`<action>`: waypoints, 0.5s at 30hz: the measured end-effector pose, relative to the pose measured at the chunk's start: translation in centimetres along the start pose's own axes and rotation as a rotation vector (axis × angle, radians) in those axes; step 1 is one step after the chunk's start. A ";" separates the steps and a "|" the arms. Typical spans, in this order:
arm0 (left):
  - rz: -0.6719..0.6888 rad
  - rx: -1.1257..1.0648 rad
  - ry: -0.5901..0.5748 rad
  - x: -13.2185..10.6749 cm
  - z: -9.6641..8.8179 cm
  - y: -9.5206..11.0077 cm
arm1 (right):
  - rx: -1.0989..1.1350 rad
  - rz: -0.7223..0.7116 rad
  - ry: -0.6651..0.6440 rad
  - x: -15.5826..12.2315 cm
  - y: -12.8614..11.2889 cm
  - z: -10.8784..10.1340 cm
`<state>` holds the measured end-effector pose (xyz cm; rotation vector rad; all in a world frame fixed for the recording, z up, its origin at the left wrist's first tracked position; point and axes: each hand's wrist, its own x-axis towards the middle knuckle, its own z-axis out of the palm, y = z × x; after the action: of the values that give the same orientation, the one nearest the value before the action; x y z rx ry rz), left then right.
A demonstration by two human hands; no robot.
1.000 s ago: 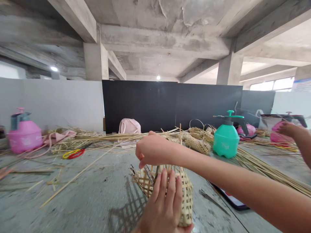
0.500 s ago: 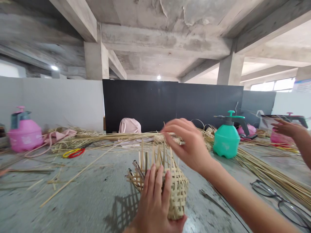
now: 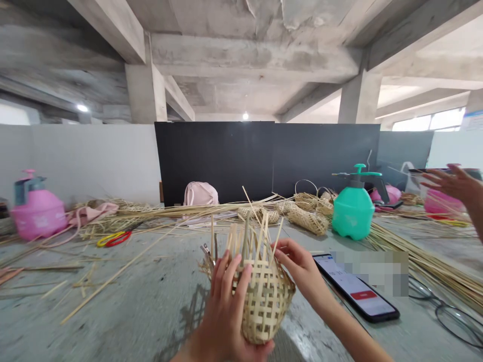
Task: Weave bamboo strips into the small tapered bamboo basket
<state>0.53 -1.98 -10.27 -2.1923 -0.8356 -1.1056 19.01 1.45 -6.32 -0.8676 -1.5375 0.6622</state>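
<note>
A small open-weave bamboo basket [image 3: 266, 301] stands in front of me, with loose upright strips [image 3: 260, 236] sticking out of its top. My left hand [image 3: 228, 306] wraps round its left side, fingers over the weave and thumb low near the base. At the upper right of the rim, my right hand [image 3: 298, 266] pinches a bamboo strip [image 3: 278, 234] between thumb and fingers. A metal clip [image 3: 206, 249] shows at the basket's left edge, partly hidden behind my left hand.
A phone [image 3: 358, 291] lies right of my right arm, near eyeglasses [image 3: 453, 311]. Behind are a green spray bottle [image 3: 353, 213], woven pieces [image 3: 307, 220] and long strips. Red-and-yellow scissors [image 3: 114, 238] and a pink spray bottle [image 3: 39, 213] are left. Another person's hand [image 3: 455, 181] is at far right.
My right hand has come down from above the strips to the rim's right side. The basket has turned slightly in my left hand. A phone now lies on the table at right.
</note>
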 end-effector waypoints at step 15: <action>0.057 0.134 -0.005 0.9 -1.1 0.9 | -0.167 -0.183 0.136 -1.8 -0.9 1.4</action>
<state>1.09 -3.06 -9.13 -2.0953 -0.8204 -0.9887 17.56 -0.48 -6.80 -0.8662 -1.5422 0.3394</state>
